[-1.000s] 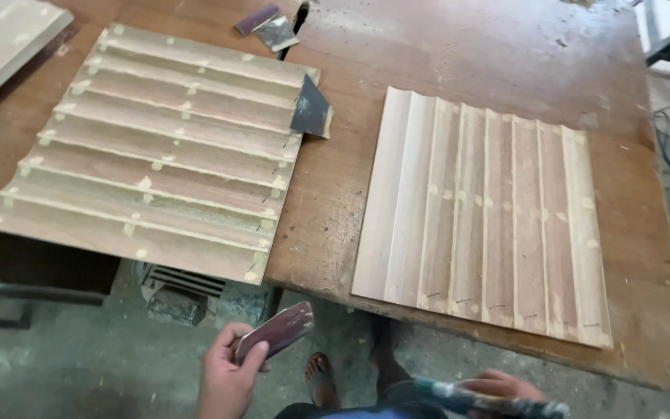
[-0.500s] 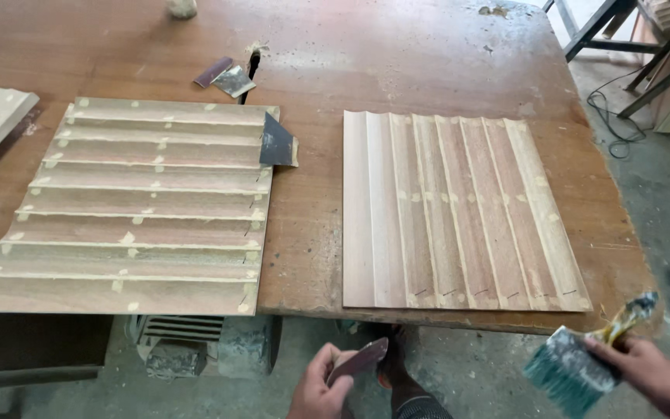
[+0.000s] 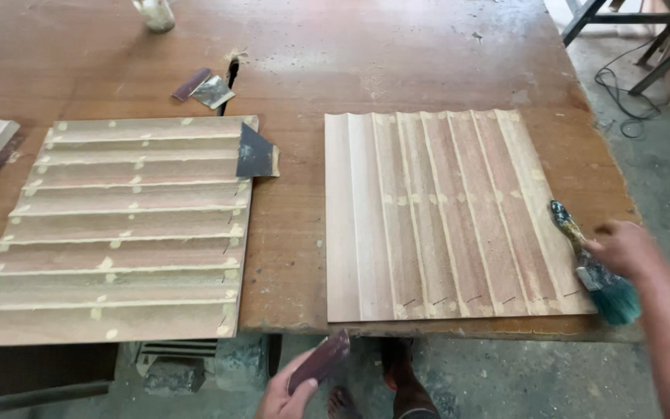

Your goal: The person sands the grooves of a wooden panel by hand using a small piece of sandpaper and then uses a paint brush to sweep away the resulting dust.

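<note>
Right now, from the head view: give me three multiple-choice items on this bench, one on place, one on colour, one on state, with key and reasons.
1. Where does the dark triangular sheet of sandpaper lie?
A. At the right edge of the left ribbed wooden panel
B. On the floor
C. On the right ribbed wooden panel

2. What colour are the bristles of the paint-stained flat brush?
A. Red
B. Teal-green
C. White

3. What is the left hand doing?
A. Open and empty
B. Flat on the table
C. Holding a reddish-brown sandpaper pad

Key: 1 A, the sheet overlaps that panel's upper right corner. 2 B, the tuft beside the right hand is teal. 3 C, the fingers close around the pad below the wooden table edge.
</note>
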